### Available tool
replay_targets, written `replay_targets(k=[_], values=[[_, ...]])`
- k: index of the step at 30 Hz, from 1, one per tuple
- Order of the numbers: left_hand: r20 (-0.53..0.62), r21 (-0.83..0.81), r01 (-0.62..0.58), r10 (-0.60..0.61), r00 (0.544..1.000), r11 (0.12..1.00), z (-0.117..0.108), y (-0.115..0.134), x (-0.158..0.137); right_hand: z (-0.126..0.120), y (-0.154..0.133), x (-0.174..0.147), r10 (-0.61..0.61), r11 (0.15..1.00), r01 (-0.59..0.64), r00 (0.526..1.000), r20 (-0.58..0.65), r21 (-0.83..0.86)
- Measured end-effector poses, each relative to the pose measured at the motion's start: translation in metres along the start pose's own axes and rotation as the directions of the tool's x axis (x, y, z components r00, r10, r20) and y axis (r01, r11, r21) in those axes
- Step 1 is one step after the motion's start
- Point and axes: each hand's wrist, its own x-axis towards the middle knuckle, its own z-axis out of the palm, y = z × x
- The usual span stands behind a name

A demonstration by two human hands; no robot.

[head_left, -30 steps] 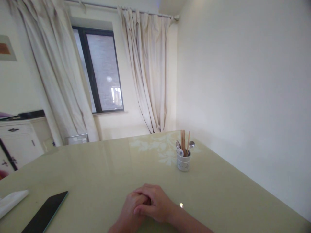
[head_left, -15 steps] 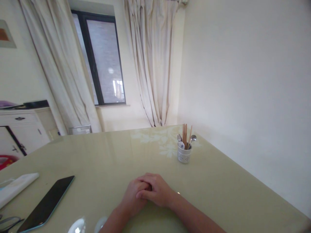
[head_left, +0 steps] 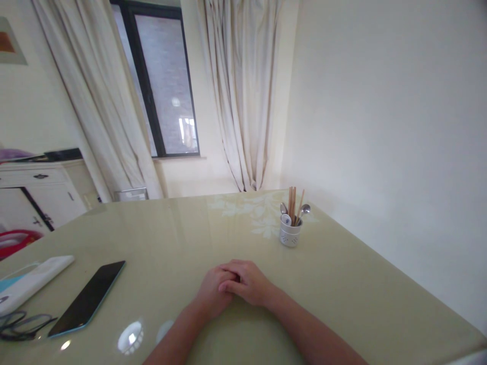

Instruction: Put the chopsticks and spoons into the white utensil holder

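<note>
My left hand (head_left: 213, 291) and my right hand (head_left: 253, 285) are clasped together on the glossy tabletop (head_left: 171, 238), with no object visible between them. The right hand lies over the left, its fingers wrapped across the left hand's fingers and its thumb folded in front. Most of the left fingers are covered, but that hand looks curled closed. Beyond the hands, to the right, stands a white holder (head_left: 290, 237) with chopsticks (head_left: 292, 203) and metal spoons (head_left: 305, 209) upright in it.
To the left lie a dark-screened tablet or phone (head_left: 89, 299), a white flat object (head_left: 38, 281) and glasses or dark cords (head_left: 25, 324). Light reflections (head_left: 130, 337) show on the tabletop. A wall (head_left: 388, 126) borders the right side; curtains (head_left: 243, 101) hang behind.
The view has tilted down slightly, so the table and its objects sit higher in the picture and more of the near left side shows. The hands remain clasped.
</note>
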Motion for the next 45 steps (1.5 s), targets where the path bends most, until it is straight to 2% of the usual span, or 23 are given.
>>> replay_targets(k=[12,18,20,22,23,24,25,26,27,28,29,30,31,32,35,38,41,45], values=[[0.023,0.056,0.052,-0.053,0.998,0.997,-0.002,0.002,0.002,-0.003,0.002,0.002,0.001,0.999,-0.001,1.0,0.009,-0.054],[0.022,0.092,0.077,-0.079,0.997,0.993,-0.002,-0.001,0.001,0.0,0.006,0.002,-0.014,0.99,0.016,1.0,0.016,-0.139],[0.004,0.133,0.084,-0.086,0.996,0.987,-0.002,0.0,0.001,0.002,0.007,0.003,-0.025,0.982,0.02,0.999,-0.027,-0.19],[-0.037,0.209,0.111,-0.106,0.994,0.972,-0.004,0.002,0.001,0.0,0.009,0.004,-0.045,0.972,0.002,0.983,-0.176,-0.234],[-0.062,0.25,0.128,-0.116,0.991,0.96,-0.004,0.003,0.001,-0.003,0.01,0.004,-0.058,0.968,-0.022,0.95,-0.307,-0.25],[-0.087,0.286,0.143,-0.123,0.989,0.947,-0.005,0.004,0.001,-0.009,0.012,0.004,-0.067,0.965,-0.061,0.881,-0.469,-0.253],[-0.109,0.316,0.157,-0.128,0.986,0.936,-0.006,0.005,0.001,-0.018,0.014,0.004,-0.074,0.964,-0.11,0.766,-0.638,-0.243],[-0.131,0.339,0.172,-0.134,0.982,0.925,-0.008,0.006,0.001,-0.029,0.017,0.003,-0.076,0.961,-0.168,0.604,-0.793,-0.22],[-0.153,0.357,0.188,-0.141,0.978,0.915,-0.009,0.007,0.001,-0.041,0.022,0.0,-0.062,0.959,-0.227,0.417,-0.907,-0.171],[-0.175,0.371,0.207,-0.151,0.973,0.905,-0.01,0.007,0.001,-0.055,0.027,-0.002,-0.049,0.953,-0.278,0.248,-0.968,-0.119],[-0.196,0.381,0.23,-0.164,0.967,0.896,-0.012,0.007,0.002,-0.069,0.033,-0.006,-0.028,0.942,-0.328,0.119,-0.992,-0.066],[-0.213,0.389,0.251,-0.179,0.961,0.886,-0.013,0.006,0.002,-0.082,0.04,-0.01,-0.014,0.925,-0.38,0.029,-0.999,-0.024],[-0.226,0.396,0.271,-0.192,0.955,0.878,-0.014,0.006,0.003,-0.093,0.048,-0.015,0.006,0.904,-0.427,-0.005,-1.0,0.008],[-0.233,0.403,0.286,-0.205,0.951,0.869,-0.015,0.005,0.003,-0.101,0.055,-0.019,0.043,0.882,-0.469,-0.007,-0.999,0.041],[-0.241,0.423,0.327,-0.243,0.94,0.845,-0.017,0.003,0.003,-0.111,0.076,-0.028,0.23,0.831,-0.536,0.09,-0.969,0.148],[-0.249,0.429,0.356,-0.27,0.93,0.83,-0.019,0.003,0.003,-0.107,0.091,-0.029,0.324,0.8,-0.574,0.164,-0.932,0.177],[-0.26,0.412,0.362,-0.272,0.926,0.836,-0.019,0.003,0.002,-0.103,0.099,-0.028,0.347,0.794,-0.582,0.194,-0.918,0.177],[-0.25,0.389,0.321,-0.237,0.939,0.863,-0.016,0.004,0.002,-0.103,0.1,-0.03,0.34,0.802,-0.572,0.203,-0.918,0.17]])
